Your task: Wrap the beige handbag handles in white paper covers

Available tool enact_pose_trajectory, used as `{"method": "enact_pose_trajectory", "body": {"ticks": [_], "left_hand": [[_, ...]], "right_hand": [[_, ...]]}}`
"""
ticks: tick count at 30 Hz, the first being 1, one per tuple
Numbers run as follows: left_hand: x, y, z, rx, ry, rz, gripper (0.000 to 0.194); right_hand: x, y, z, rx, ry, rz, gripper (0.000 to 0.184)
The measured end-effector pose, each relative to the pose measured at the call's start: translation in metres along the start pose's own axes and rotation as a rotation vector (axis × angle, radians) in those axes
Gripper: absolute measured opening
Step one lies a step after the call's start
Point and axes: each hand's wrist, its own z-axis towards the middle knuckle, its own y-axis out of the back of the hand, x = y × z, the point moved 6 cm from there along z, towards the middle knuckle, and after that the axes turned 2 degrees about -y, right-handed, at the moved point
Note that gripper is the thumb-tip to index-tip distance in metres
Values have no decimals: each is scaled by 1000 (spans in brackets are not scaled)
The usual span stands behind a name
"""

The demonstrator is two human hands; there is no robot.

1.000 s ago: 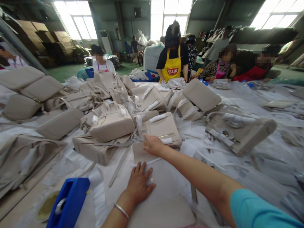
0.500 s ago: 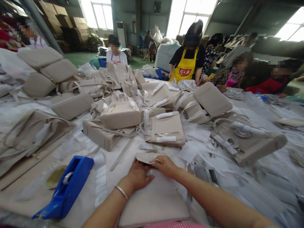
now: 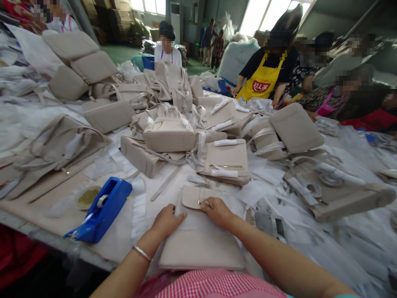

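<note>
Since the earlier frame, the left hand (image 3: 168, 220) has moved from beneath the flap (image 3: 190, 196) to the beige bag's (image 3: 201, 249) left side, lower centre, half-curled, grip unclear. The right hand (image 3: 218, 211) pinches the flap's edge by its clasp (image 3: 199, 203).

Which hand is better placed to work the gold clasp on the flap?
Probably the right hand: it is right at the gold clasp on the flap, while the left hand is by the bag's left edge.
</note>
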Motion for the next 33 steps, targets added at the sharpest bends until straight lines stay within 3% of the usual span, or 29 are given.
{"method": "enact_pose_trajectory", "body": {"ticks": [6, 11, 15, 21, 27, 33], "left_hand": [[5, -2, 1, 6, -18, -25, 48], [3, -2, -4, -28, -32, -26, 44], [2, -3, -5, -37, -22, -22, 45], [2, -1, -6, -39, -14, -91, 47], [-7, 0, 8, 59, 23, -275, 60], [-33, -3, 6, 125, 58, -484, 42]], "right_hand": [[7, -15, -16, -15, 171, -63, 20], [2, -29, -25, -86, 232, -163, 33], [0, -34, -22, -100, 266, -200, 32], [4, -34, -24, -99, 275, -283, 37], [15, -29, -38, -35, 259, -394, 51], [30, -7, -55, 57, 147, -254, 63]]}}
